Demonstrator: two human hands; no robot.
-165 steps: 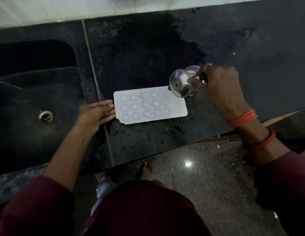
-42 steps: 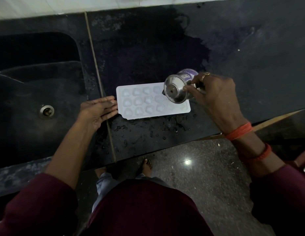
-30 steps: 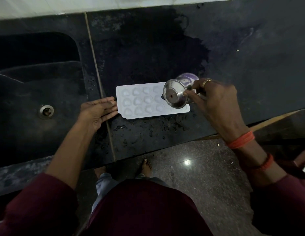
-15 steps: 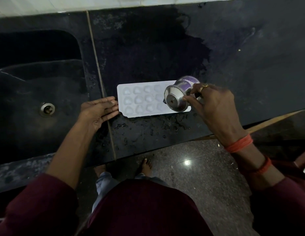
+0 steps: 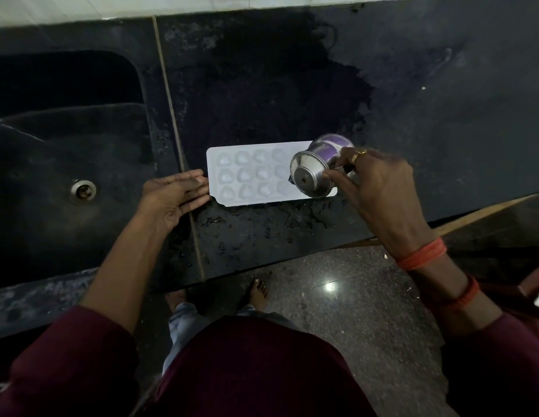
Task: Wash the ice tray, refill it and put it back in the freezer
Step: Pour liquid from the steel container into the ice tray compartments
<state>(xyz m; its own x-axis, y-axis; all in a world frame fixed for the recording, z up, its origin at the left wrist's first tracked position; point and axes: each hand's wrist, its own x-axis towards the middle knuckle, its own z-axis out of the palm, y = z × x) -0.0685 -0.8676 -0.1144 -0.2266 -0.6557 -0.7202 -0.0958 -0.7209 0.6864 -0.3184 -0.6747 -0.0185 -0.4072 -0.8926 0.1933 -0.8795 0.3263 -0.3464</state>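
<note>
A white ice tray point(image 5: 250, 176) with several rounded cells lies flat on the black counter point(image 5: 442, 115). My left hand point(image 5: 175, 195) rests flat beside it, straight fingers touching its left end. My right hand point(image 5: 379, 182) grips a small steel cup point(image 5: 315, 173), tipped on its side over the tray's right end with its base toward me. The cup hides the tray's right cells. I cannot make out the water stream.
A dark sink point(image 5: 66, 164) with a metal drain point(image 5: 82, 191) lies left of the tray. Water drops point(image 5: 262, 224) speckle the counter near its front edge. A white tiled wall point(image 5: 112, 7) runs behind. My feet point(image 5: 256, 291) stand on the speckled floor below.
My right hand with the tilted cup has drifted slightly over the tray's right end, toward its near edge. My left hand and the tray have stayed put.
</note>
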